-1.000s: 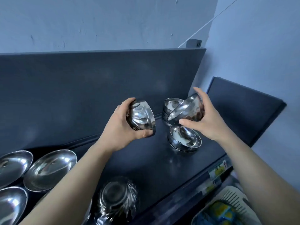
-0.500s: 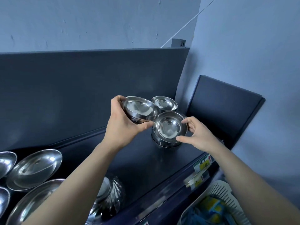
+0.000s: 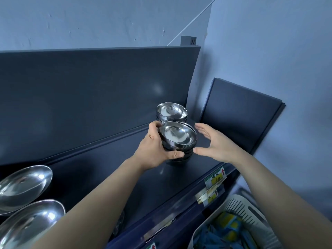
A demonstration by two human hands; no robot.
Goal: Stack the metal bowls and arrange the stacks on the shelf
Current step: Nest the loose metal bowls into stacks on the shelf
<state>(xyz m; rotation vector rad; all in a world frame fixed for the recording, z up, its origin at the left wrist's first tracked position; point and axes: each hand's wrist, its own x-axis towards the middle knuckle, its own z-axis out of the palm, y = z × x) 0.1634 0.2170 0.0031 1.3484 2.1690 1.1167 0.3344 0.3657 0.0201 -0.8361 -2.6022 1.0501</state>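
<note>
A stack of small metal bowls [image 3: 177, 139] stands on the dark shelf [image 3: 111, 169] toward its right end. My left hand [image 3: 156, 150] grips the stack's left side, thumb curled across its front. My right hand [image 3: 213, 142] hovers just to the right of the stack with straight fingers, apart from the bowls. A second stack of small bowls [image 3: 171, 112] stands right behind the first, near the shelf's back panel.
Two large shiny oval bowls [image 3: 23, 184] [image 3: 30, 223] lie at the shelf's left end. A dark side panel [image 3: 240, 115] closes the right end. Price labels [image 3: 214, 178] line the front edge. A white basket [image 3: 239, 223] with blue and yellow items sits below right.
My left hand has set its bowl onto the front stack. My right hand has let go of that stack and opened beside it. The view has shifted left.
</note>
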